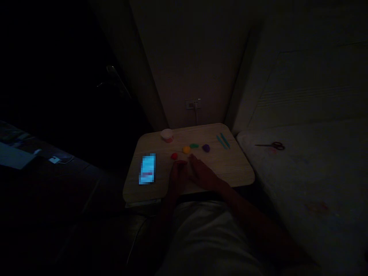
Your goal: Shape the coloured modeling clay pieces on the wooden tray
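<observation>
I see L hand [178,176] and R hand [203,174] nearside of yellow lump [186,150]; open or closed, I can't tell. Prob. shaping step; next needs light pressure.

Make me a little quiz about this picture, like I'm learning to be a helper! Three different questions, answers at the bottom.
1. What colour is the lump nearest the two blue-green sticks: A red, B yellow or C purple?
2. True or false: the scissors lie off the wooden table.
3. Fill in: the glowing screen lies to the ____ of the person's left hand.

Key:
1. C, purple.
2. True; they lie on the pale surface to its right.
3. Left.
</observation>
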Motion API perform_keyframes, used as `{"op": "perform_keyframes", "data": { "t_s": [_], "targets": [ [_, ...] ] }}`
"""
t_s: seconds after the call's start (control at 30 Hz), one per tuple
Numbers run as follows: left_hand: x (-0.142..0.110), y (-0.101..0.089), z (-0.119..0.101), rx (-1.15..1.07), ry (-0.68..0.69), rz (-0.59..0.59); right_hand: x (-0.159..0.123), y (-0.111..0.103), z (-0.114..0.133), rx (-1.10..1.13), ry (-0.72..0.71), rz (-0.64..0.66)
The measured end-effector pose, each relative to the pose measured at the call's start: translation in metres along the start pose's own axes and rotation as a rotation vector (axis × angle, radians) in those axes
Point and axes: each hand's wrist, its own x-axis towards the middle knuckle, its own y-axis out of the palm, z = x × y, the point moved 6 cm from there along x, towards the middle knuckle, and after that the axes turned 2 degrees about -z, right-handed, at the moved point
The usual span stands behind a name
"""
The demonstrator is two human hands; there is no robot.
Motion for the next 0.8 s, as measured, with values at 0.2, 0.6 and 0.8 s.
{"op": "perform_keyframes", "data": {
  "t_s": [0.2,0.6,0.8],
  "targets": [
    [0.001,0.001,0.0,-0.034,0.008,-0.023,-0.003,0.006,0.01,-0.141,-0.083,0.07],
    [0.006,-0.007,0.001,0.026,0.013,-0.046,-0.019,-0.043,-0.054,0.737,0.352,-0.383],
    [0.003,-0.004,-0.002,0.053,0.019,0.004,-0.027,-0.065,-0.045,0.506,0.23,-0.415]
  ]
}}
